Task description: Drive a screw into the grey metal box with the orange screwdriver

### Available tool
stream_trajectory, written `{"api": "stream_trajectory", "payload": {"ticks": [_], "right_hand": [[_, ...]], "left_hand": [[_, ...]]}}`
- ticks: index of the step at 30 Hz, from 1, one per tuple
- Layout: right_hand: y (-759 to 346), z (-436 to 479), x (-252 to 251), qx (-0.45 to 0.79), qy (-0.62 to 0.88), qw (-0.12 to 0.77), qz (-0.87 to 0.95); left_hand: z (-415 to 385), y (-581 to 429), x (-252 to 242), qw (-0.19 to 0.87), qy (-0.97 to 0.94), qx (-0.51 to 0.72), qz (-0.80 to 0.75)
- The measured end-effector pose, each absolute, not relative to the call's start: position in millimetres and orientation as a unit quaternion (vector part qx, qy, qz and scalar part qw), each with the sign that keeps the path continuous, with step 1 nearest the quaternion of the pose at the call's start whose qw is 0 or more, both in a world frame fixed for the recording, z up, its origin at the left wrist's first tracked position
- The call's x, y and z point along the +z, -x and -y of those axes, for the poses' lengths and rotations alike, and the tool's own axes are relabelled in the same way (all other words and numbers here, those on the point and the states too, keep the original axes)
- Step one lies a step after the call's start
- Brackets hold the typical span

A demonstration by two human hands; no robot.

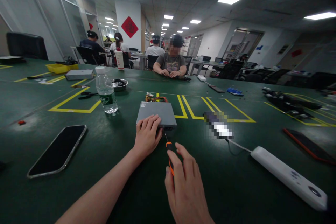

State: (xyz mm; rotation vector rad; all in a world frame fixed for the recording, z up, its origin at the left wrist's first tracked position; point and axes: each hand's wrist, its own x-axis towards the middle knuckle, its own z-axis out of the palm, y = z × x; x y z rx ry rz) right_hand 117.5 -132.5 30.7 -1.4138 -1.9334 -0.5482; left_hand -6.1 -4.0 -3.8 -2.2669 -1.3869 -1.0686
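Observation:
A grey metal computer power supply lies flat on the green table, a bundle of coloured cables at its far side. My left hand holds it at the near left corner, fingers over the top and thumb by the front face. Between the thumb and fingers of my right hand is a screwdriver with an orange and black handle. Its thin shaft points up to the front face of the power supply. Whether the tip touches a screw is too small to tell.
Left of the power supply stand a water bottle and a metal bowl. A phone lies at the left, a white power strip and another phone at the right. A person sits across the table.

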Motion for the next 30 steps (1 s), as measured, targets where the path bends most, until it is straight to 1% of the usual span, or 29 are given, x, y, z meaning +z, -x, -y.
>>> {"api": "stream_trajectory", "payload": {"ticks": [3,6,9,16,19,22,28,30], "right_hand": [[-117.6,130.4,28.3,-0.215,0.516,0.331,0.76],[-125.3,125.0,30.4,-0.187,0.559,0.355,0.726],[-131.0,123.9,34.7,-0.174,0.584,0.361,0.706],[-124.5,130.6,30.4,-0.222,0.511,0.351,0.753],[-128.4,127.9,32.0,-0.211,0.565,0.346,0.719],[-129.6,128.3,33.9,-0.172,0.597,0.344,0.705],[-119.1,132.1,25.1,-0.17,0.541,0.357,0.742],[-120.0,130.2,24.2,-0.168,0.545,0.364,0.736]], "left_hand": [[3.9,6.3,-4.1,0.142,0.784,-0.37,0.478],[4.1,6.3,-4.0,0.144,0.785,-0.369,0.476],[4.2,6.2,-4.1,0.144,0.784,-0.369,0.478],[4.4,6.5,-5.2,0.132,0.787,-0.36,0.484],[4.7,6.7,-5.4,0.13,0.788,-0.359,0.483],[4.7,6.6,-5.3,0.13,0.787,-0.362,0.483],[5.2,7.3,-4.5,0.124,0.789,-0.363,0.48],[5.6,7.8,-4.3,0.12,0.79,-0.361,0.48]]}}
